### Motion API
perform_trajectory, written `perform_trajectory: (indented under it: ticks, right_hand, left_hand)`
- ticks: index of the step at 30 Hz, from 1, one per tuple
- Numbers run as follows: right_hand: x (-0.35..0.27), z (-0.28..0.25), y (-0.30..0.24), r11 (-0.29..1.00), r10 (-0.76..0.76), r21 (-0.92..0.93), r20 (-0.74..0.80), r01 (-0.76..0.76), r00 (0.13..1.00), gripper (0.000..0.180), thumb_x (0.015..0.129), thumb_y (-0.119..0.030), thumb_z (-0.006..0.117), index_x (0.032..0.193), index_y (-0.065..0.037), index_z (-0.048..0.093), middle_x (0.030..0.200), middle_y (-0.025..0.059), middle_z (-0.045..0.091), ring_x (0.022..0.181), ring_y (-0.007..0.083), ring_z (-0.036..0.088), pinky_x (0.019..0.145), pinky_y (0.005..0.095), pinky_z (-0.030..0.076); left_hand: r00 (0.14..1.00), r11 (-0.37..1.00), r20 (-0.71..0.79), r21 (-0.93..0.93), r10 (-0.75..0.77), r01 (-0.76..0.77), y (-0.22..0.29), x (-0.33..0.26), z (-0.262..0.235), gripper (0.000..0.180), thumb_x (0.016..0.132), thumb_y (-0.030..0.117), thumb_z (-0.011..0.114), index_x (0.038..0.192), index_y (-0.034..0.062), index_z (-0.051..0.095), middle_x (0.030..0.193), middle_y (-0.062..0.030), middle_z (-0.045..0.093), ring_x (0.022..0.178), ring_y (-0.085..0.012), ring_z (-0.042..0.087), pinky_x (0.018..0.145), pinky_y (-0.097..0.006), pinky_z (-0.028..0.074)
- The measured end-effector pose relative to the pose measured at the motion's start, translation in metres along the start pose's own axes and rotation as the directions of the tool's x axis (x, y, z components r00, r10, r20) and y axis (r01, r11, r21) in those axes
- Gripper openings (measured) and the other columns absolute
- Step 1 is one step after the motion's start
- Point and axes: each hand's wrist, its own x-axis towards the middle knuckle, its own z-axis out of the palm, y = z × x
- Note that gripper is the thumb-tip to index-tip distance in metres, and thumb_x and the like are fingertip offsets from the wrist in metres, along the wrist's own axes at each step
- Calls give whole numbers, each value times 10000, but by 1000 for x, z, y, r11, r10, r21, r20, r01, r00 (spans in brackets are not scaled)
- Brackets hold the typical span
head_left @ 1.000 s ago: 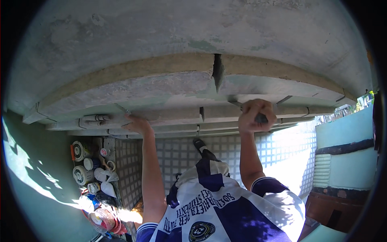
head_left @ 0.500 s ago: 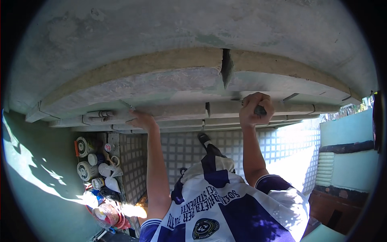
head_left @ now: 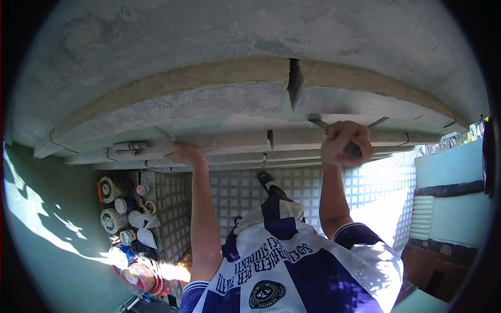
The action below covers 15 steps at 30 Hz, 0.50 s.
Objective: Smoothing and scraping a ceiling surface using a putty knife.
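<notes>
- Where sunlight falls across the green floor at far left: stands a cluster of paint tins [head_left: 112, 206], far beneath the ledge and well apart from both hands.
- Left hand [head_left: 183, 154]: rests flat against the underside step of the concrete ledge [head_left: 156, 112], fingers spread and open, holding nothing; lies just right of a short pale tube [head_left: 128, 148] lodged on the same step.
- Crack [head_left: 294, 88]: splits the ledge vertically, between the two hands and nearer the right.
- Scraper [head_left: 317, 122]: projects up and to the left out of the right fist, touching the ledge face just below the crack; runs with its long axis diagonal, dark handle end low right, blade high left; sits well apart from the left hand.
- Right hand [head_left: 345, 143]: closes as a tight fist around the scraper's handle, knuckles toward the camera.
- Ribbed white roll [head_left: 421, 216]: leans at far right against the green wall, clear of either hand.
</notes>
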Motion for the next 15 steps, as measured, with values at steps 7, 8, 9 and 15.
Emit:
perform_trajectory:
  ticks: [7,8,9,15]
  right_hand:
    - [-1,-8,-4,998,54,31,-73,-52,996,289,844,120,484,792,-88,291,605,115,485,346,102,432,261,247,322]
    - [-7,-9,4,998,53,27,-75,-51,996,289,844,120,484,792,-88,291,605,115,485,346,102,432,261,247,322]
    - [-11,-5,10,997,45,-62,37,-42,998,270,868,84,486,839,-100,290,632,102,490,354,90,421,270,233,309]
    - [-7,-13,-3,995,46,97,-79,-38,996,269,799,162,485,832,-74,362,661,119,525,395,109,444,300,251,324]
  left_hand:
    - [1000,1000,-10,13,11,-11,-9,5,1,934,928,532,425,1424,-129,-10,1381,-385,232,1233,-472,375,957,-518,394]
    - [1000,1000,-5,14,12,-12,-12,8,1,934,928,532,425,1424,-129,-10,1381,-385,232,1233,-472,375,957,-518,394]
    - [1000,999,-13,44,19,-19,-14,12,0,935,927,533,426,1426,-127,-10,1381,-382,236,1223,-474,387,957,-516,395]
    - [1000,999,-10,32,3,-3,-19,17,-3,945,926,545,421,1431,-120,-22,1395,-371,232,1208,-470,411,956,-506,402]
